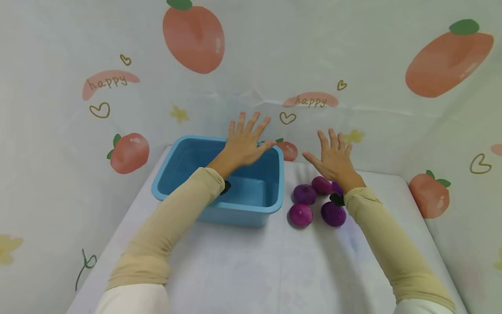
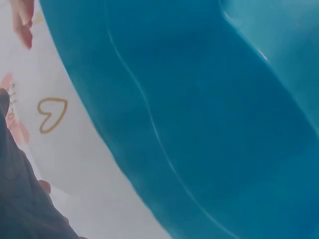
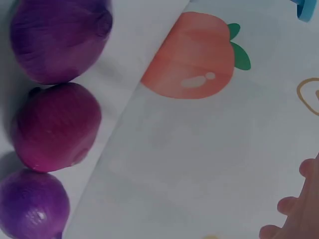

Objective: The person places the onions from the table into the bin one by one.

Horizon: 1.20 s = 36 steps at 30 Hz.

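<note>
My left hand (image 1: 244, 145) is raised over the blue plastic basin (image 1: 231, 206), fingers straight and spread, holding nothing. Below it the basin's inner wall (image 2: 199, 109) fills most of the left wrist view. On the right, my right hand (image 1: 333, 161) is held up with its fingers spread, above a group of red onions. Among them are a purple onion (image 1: 304, 194), a pinker onion (image 1: 301, 215) and a dark purple onion (image 1: 333, 213). In the right wrist view an onion (image 3: 57, 127) sits in a row with two others. My right forearm partly hides the group.
A white table (image 1: 251, 266) carries the basin on its left and the onions to the right of it. Behind and at the sides hangs a pale cloth (image 1: 251, 52) printed with fruit, hearts and words.
</note>
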Motion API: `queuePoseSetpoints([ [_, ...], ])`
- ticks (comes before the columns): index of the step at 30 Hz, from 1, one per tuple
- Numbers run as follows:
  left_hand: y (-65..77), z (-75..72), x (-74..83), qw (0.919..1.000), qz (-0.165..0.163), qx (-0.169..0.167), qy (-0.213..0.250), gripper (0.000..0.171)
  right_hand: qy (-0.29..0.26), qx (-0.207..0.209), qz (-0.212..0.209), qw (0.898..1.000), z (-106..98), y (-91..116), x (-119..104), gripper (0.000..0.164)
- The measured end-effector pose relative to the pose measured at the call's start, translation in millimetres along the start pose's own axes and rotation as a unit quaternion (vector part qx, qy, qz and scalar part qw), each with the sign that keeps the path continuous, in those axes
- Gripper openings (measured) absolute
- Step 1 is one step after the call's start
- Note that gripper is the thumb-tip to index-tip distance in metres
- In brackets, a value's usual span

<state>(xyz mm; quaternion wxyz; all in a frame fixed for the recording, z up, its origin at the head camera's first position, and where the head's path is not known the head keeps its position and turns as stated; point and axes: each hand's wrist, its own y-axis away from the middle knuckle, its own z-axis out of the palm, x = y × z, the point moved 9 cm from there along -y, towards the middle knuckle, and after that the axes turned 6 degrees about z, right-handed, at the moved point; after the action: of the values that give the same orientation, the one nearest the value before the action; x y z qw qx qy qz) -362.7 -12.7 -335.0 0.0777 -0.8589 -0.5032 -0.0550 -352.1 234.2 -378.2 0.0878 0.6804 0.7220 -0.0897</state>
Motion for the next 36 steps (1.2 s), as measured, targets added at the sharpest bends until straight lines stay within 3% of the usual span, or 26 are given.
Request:
queuePoseSetpoints([
  [14,27.7,-29.6,-24.5,0.9996,0.006,0.023,-0.014,0.077,-0.036,-0.042,-0.054,0.997,28.0,29.6,7.4,0.097],
  [20,46.1,-51.8,-46.1,0.9993,0.004,0.028,-0.024,0.076,-0.052,-0.039,-0.087,0.994,34.7,39.3,-0.4,0.084],
  [26,71.5,-73.7,-72.9,0.9990,-0.009,0.043,-0.009,0.075,-0.062,-0.096,-0.088,0.990,53.1,44.3,-7.6,0.078],
  [36,109.8,-71.7,-117.6,0.9987,-0.020,0.045,0.009,0.076,-0.055,-0.153,-0.069,0.984,76.9,50.8,-0.9,0.072],
])
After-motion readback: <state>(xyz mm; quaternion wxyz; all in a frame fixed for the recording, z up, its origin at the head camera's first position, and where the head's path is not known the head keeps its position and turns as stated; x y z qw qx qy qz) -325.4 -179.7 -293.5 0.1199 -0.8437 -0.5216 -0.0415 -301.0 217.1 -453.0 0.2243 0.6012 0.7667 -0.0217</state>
